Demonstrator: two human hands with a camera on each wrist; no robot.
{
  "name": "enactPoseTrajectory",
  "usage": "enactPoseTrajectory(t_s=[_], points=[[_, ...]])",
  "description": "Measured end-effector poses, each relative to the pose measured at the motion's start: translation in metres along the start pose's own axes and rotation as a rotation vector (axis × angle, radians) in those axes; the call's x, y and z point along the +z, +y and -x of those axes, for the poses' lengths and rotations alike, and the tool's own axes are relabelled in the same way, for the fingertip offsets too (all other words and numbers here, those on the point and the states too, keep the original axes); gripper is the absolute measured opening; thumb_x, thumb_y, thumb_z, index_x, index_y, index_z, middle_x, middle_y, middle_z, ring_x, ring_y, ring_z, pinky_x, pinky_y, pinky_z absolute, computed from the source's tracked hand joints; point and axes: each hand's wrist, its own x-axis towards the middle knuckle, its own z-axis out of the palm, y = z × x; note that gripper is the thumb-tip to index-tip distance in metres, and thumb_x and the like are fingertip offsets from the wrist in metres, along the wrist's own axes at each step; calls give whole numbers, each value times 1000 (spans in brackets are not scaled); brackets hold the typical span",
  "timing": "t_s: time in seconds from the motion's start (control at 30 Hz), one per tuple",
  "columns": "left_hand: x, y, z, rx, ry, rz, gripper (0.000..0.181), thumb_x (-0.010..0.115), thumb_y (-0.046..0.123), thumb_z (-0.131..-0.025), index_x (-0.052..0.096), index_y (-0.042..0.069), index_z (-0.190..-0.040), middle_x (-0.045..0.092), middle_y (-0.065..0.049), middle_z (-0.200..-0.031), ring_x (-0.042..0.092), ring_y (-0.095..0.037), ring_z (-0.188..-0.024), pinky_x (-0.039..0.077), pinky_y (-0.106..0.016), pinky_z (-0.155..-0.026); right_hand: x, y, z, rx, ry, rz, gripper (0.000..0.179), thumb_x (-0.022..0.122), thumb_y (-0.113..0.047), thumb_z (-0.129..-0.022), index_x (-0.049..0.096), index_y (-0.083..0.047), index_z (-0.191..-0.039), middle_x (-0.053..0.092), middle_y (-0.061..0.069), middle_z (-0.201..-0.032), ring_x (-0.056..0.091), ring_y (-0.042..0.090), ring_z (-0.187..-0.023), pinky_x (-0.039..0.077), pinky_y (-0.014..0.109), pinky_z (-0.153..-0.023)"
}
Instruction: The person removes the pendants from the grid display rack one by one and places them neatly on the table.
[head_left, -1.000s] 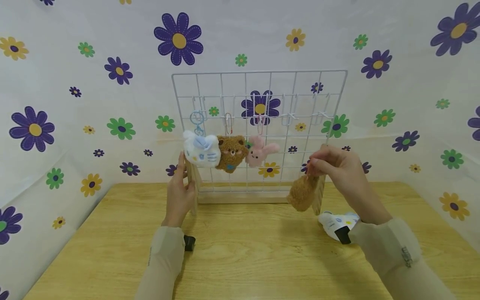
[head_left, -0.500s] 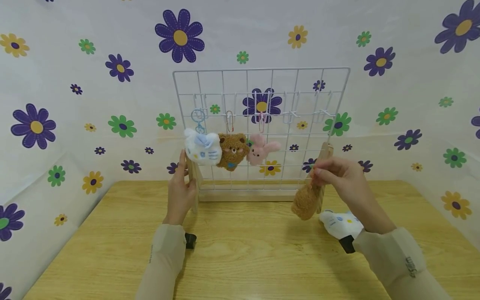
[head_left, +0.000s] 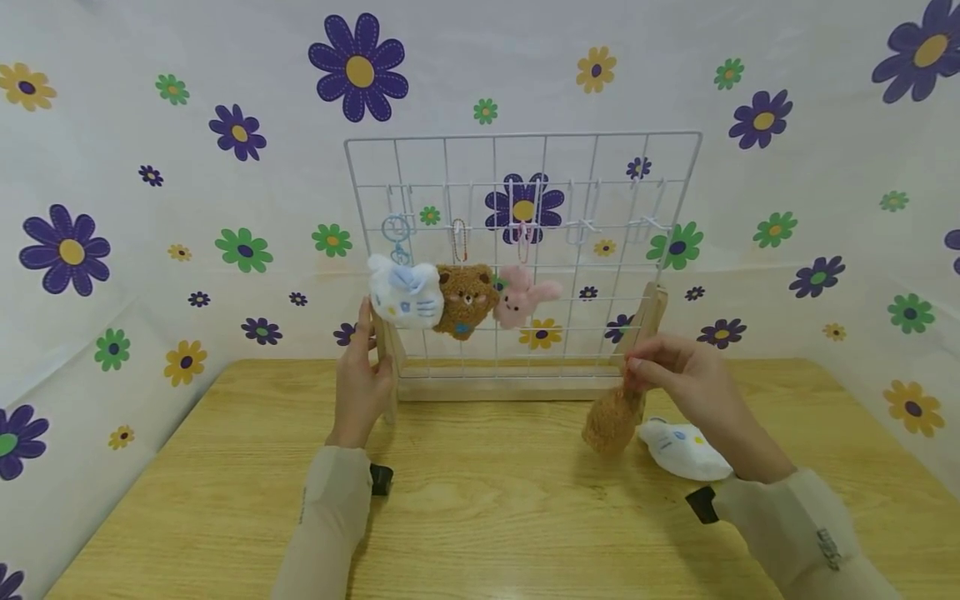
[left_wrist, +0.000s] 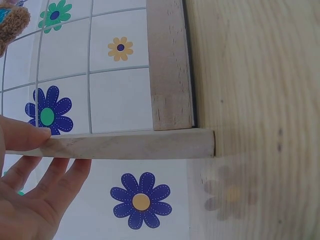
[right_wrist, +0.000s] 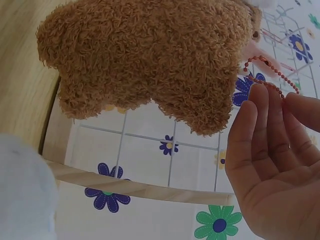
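Note:
My left hand grips the wooden side post of a white wire grid rack, thumb on one side and fingers on the other. Between thumb and fingertips, my right hand pinches the red ball chain of a brown plush keychain. That fuzzy plush dangles below the fingers, in front of the rack's right post; its fuzzy, faceless side fills the top of the right wrist view. A white cat plush lies on the table beside my right wrist.
On the rack's hooks hang a white cat-head plush, a brown bear plush and a pink bunny plush. Two white hooks at the right bear nothing. Flowered cloth stands behind the wooden table.
My right hand has lowered and shifted slightly right, bringing the brown plush keychain down towards the table. My left hand keeps its grip on the post.

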Motion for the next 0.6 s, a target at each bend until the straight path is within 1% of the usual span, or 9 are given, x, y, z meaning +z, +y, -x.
enactPoseTrajectory(t_s=[0.07, 0.27, 0.4, 0.5, 0.6], points=[[0, 1, 0, 4, 0, -1, 86, 56, -24, -87, 25, 7, -161, 54, -31, -134, 61, -49, -113, 62, -55, -78, 1, 3, 2, -13, -12, -4, 16, 60, -1, -101, 63, 14, -107, 73, -4, -90, 70, 11, -81, 61, 23, -76], [0, 0, 1, 15, 4, -8, 86, 56, -24, -87, 25, 7, -161, 55, -31, -134, 61, -49, -113, 62, -54, -77, 2, 9, 6, -88, -46, -27, 9, 59, 6, -99, 65, 13, -100, 73, -2, -87, 70, 11, -77, 62, 23, -70], [0, 0, 1, 16, 7, -3, 86, 56, -24, -87, 26, 7, -161, 56, -31, -132, 61, -49, -112, 62, -54, -77, 1, 9, 12, -92, -60, 7, 9, 60, 6, -98, 65, 14, -101, 72, -1, -86, 68, 12, -75, 61, 23, -68], [0, 0, 0, 12, 7, -3, 87, 56, -24, -87, 26, 8, -161, 56, -31, -131, 62, -48, -112, 62, -54, -77, -1, 10, 16, -97, -84, 18, 9, 60, 6, -98, 67, 12, -100, 72, 1, -85, 68, 13, -74, 62, 24, -67], [1, -1, 0, 13, 11, -6, 87, 56, -25, -87, 26, 8, -161, 57, -30, -130, 62, -48, -111, 62, -54, -77, -1, 14, 19, -97, -122, -4, 8, 60, 7, -98, 68, 8, -99, 73, 2, -84, 70, 14, -74, 62, 26, -66]])
